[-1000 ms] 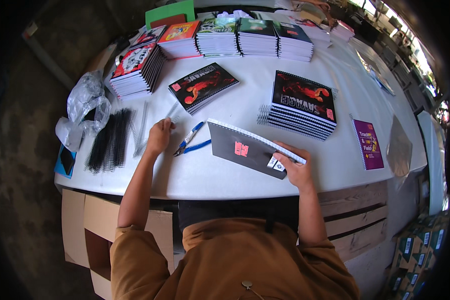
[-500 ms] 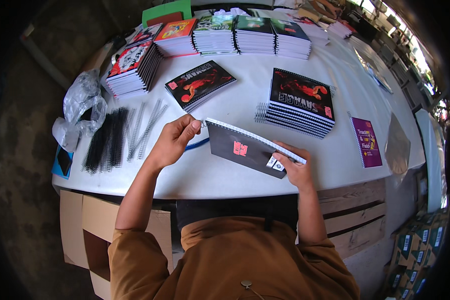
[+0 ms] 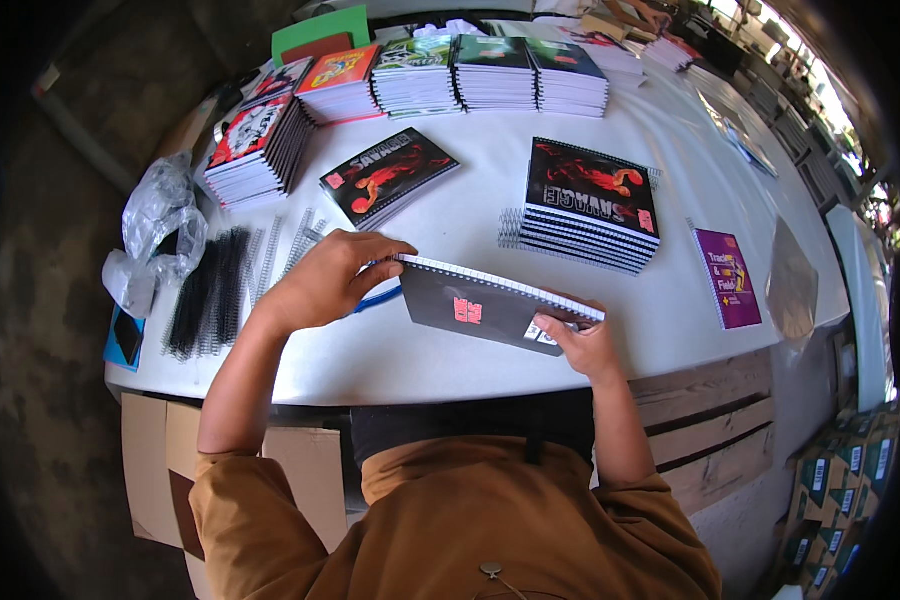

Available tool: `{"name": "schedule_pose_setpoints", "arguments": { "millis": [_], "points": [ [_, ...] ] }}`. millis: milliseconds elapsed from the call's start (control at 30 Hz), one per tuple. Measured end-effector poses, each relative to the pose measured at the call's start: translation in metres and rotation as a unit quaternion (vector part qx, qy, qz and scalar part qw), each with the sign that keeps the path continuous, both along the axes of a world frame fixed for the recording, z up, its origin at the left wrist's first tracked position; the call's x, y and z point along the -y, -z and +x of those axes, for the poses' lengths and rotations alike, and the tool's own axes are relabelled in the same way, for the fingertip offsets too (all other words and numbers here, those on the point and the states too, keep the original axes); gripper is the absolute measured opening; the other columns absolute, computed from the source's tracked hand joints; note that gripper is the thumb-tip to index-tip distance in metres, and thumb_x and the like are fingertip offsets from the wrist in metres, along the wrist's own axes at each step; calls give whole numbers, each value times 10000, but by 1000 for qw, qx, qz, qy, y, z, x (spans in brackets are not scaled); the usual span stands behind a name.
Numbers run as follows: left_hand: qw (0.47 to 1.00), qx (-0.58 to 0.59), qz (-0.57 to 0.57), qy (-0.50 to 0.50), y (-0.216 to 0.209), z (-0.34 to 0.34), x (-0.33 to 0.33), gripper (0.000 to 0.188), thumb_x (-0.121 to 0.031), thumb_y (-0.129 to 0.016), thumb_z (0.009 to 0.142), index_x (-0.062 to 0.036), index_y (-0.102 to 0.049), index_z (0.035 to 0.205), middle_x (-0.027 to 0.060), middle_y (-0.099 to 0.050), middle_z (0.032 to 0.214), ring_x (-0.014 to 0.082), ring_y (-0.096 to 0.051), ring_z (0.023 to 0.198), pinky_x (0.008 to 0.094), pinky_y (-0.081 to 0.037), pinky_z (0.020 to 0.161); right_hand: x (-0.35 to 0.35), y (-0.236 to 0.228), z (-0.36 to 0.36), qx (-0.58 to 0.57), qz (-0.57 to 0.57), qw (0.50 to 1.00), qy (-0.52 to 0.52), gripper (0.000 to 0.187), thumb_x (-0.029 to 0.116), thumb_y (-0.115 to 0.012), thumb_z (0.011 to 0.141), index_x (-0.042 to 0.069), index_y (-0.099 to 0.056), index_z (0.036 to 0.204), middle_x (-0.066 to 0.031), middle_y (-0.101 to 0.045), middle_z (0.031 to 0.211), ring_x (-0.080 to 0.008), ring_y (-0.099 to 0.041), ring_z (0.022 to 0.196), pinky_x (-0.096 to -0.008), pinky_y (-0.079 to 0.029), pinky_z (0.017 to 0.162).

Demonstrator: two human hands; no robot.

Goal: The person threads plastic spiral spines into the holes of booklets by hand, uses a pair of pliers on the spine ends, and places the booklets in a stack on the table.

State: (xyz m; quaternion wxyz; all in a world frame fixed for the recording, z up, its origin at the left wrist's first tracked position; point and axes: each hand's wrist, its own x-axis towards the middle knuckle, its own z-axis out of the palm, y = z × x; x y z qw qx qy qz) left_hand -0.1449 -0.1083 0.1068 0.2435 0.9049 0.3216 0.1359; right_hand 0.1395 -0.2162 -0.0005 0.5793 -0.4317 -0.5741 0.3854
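Holding 1 dark notebook (image 3: 500, 314) above the surface (image 3: 660, 318), clamping its right end in the right grip (image 3: 592, 350). Resting the left grip (image 3: 335, 275) at its upper left corner, thumb near fingers; impossible to tell whether closed on anything.

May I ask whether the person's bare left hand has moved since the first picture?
Yes: the left hand moved right, away from the black spiral coils, to the dark grey notebook.

The right hand (image 3: 587, 346) grips a dark notebook (image 3: 500, 312) over the white table (image 3: 470, 205); the left hand (image 3: 335, 278) seems to pinch its top left corner
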Motion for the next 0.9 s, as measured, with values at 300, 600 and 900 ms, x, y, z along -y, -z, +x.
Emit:
{"name": "schedule_pose_setpoints", "arguments": {
  "millis": [300,600,900],
  "points": [
    [986,-116,116,-26,-28,29,7,179,-86,-659,704,-63,-559,850,109,-573,896,301,-556,863,374,-431,728,0,-1,9,61,80,994,-52,400,-112,-552,733,37,-611,1100,-101,-646,1039,-165,-628,875,-248,-477,760],
    [914,-341,218,-28,-49,57,35,139,-179,-590,802,-41,-607,819,116,-595,922,248,-554,911,382,-426,756,-4,7,0,31,152,983,-95,509,-102,-509,637,54,-604,1112,-153,-636,1013,-254,-622,904,-305,-465,778],
    [900,-236,364,50,-24,36,21,331,-210,-656,774,-38,-573,1044,166,-598,966,342,-559,925,500,-408,821,21,3,-1,6,108,992,-70,477,-89,-458,679,47,-606,1112,-141,-627,1058,-255,-612,926,-314,-469,790]
  ]
}}
